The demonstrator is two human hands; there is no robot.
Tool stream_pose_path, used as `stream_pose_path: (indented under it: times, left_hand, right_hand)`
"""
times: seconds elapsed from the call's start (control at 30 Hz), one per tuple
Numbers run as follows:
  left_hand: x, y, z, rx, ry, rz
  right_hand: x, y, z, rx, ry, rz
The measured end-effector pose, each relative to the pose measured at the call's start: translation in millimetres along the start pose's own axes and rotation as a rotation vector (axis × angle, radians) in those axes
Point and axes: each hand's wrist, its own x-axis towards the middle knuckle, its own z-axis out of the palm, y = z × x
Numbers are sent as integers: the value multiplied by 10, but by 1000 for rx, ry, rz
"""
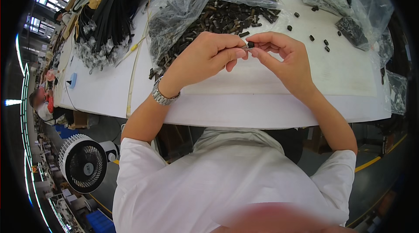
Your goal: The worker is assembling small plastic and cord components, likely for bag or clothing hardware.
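Above the white table [340, 75], my two hands meet fingertip to fingertip. A small black piece [251, 44] is pinched between the thumb and forefinger of my right hand [288, 60]. My left hand [209, 54] is closed in a pinch right against it, on something small and thin, partly covered by the fingers. Just beyond my hands lies a heap of small dark cylindrical pieces [231, 17], spilling from a clear plastic bag [174, 12].
Several loose black pieces [312, 37] dot the table at the right, near more clear bags [366, 10]. A tied bundle of black cords [107, 19] with clear-wrapped ends lies far left. A white fan [87, 165] stands below the table's left edge.
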Motion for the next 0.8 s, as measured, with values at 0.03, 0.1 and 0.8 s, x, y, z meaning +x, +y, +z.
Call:
stream_pose_path:
  times: [0.03, 0.1, 0.8]
  left_hand:
    - [2, -11, 7, 41, 19, 36]
    - [5, -47, 19, 79, 41, 71]
    - [18, -57, 22, -263, -78, -53]
  right_hand:
    - [0, -16, 5, -49, 0, -38]
    - [-8, -42, 12, -98, -6, -75]
    - [2, -21, -8, -19, -30, -8]
